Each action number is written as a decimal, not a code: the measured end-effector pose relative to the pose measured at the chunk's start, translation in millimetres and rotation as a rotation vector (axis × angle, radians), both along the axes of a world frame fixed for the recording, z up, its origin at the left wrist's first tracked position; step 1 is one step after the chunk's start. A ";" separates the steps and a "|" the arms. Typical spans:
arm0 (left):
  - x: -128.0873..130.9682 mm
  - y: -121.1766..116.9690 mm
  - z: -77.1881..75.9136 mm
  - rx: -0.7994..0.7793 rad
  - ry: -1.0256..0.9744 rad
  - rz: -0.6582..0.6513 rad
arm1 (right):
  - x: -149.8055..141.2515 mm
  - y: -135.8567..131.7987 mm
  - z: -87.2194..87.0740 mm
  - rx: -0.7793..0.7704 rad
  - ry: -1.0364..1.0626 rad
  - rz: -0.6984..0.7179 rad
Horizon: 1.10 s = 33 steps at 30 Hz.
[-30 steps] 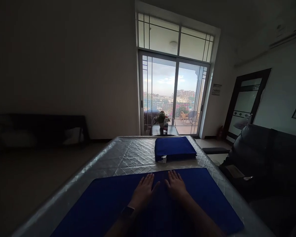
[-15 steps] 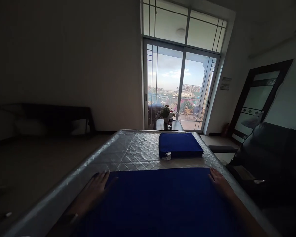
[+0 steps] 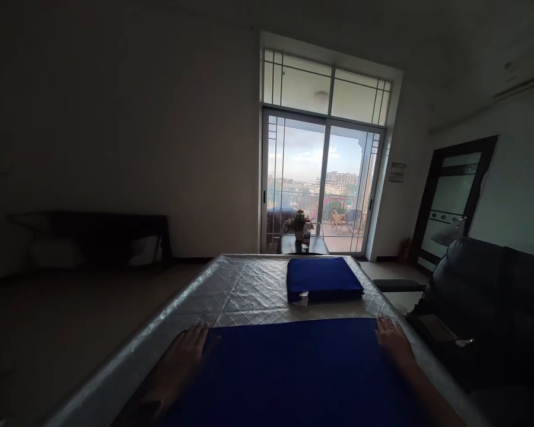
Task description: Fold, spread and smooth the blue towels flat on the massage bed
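A dark blue cloth (image 3: 293,373) lies spread over the near part of a table with a silvery quilted cover (image 3: 244,290). On the cloth's far left corner, my left hand (image 3: 182,356) rests flat with its fingers stretched out; it is dim and slightly blurred. At the far right corner, my right hand (image 3: 395,343) lies with extended fingers on the cloth's edge. Beyond the cloth's far edge sits a folded blue cloth bundle (image 3: 324,279), with a small white tag (image 3: 303,298) at its front left. The near part of the spread cloth runs out of view.
A black armchair (image 3: 493,296) stands close on the right. Behind the table's far end, a small dark table (image 3: 289,244) holds a potted plant (image 3: 298,224) and a bottle (image 3: 307,234), before a glass sliding door (image 3: 296,160). Dark furniture (image 3: 102,228) lines the left wall.
The camera has tilted up, so the table, bundle and door sit lower in view. Both hands stay at the far corners of the spread cloth.
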<state>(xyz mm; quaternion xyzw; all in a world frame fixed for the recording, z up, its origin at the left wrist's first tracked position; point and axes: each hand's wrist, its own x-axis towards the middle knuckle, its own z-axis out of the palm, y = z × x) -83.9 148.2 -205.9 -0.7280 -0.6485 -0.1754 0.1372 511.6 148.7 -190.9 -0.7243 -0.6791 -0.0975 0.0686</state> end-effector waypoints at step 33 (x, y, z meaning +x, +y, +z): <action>-17.7 -80.3 -46.8 -0.131 0.077 -0.176 | -13.8 -53.5 -19.0 -0.163 0.188 0.058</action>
